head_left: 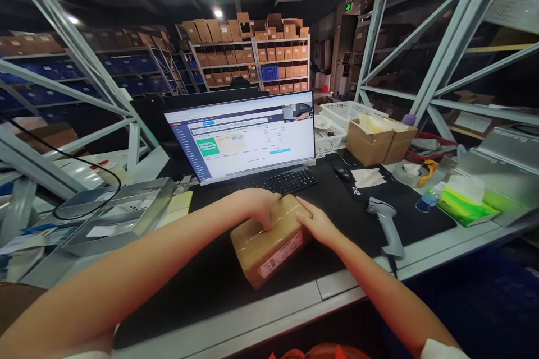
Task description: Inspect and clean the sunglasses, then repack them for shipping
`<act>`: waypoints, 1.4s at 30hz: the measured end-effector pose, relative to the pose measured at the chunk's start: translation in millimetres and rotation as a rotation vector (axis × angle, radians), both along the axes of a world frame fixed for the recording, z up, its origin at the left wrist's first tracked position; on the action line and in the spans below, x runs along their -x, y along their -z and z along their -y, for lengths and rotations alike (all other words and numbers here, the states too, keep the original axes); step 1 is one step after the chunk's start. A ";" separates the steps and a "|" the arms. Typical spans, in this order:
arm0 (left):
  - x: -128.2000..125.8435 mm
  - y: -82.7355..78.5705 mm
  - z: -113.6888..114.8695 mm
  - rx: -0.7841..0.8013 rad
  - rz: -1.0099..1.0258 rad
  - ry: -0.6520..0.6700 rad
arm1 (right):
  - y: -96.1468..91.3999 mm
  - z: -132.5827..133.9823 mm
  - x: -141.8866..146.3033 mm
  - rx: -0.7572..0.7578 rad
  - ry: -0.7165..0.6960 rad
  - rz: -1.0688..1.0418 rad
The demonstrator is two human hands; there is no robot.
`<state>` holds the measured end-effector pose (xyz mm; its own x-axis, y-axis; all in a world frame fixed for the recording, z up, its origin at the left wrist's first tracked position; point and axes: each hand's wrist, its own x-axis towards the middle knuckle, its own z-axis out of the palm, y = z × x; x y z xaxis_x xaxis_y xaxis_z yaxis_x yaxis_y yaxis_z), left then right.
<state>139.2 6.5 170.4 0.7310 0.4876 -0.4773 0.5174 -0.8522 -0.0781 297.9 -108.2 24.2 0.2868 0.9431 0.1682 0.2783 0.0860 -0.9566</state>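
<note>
A small brown cardboard parcel [269, 244], taped over and bearing a white label on its near side, lies on the black desk mat [337, 202] in front of the keyboard [286, 180]. My left hand [255, 206] rests on the parcel's top left, fingers curled over it. My right hand [315, 221] presses against the parcel's right end with fingers closed on its edge. Both hands grip the parcel.
A monitor [244, 134] showing a web page stands behind the keyboard. A grey barcode scanner [385, 224] lies to the right, with a mouse [343, 173], open cardboard box [379, 140], white baskets [341, 118], tape roll [410, 171] and green tissue pack [465, 202]. Metal trays [118, 213] sit left. Shelving surrounds.
</note>
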 end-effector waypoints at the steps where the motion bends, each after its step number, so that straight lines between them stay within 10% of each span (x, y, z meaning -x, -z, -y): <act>1: -0.4 0.1 -0.4 -0.001 -0.007 -0.002 | 0.5 -0.9 -1.0 -0.005 -0.013 -0.007; 42: 14.7 12.7 23.8 -0.057 0.042 0.034 | 19.1 0.4 -6.3 -0.234 -0.063 -0.140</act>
<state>124.5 -17.3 157.7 0.7664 0.4875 -0.4183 0.4920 -0.8642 -0.1056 304.2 -108.6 5.1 0.2651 0.8999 0.3463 0.1317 0.3220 -0.9375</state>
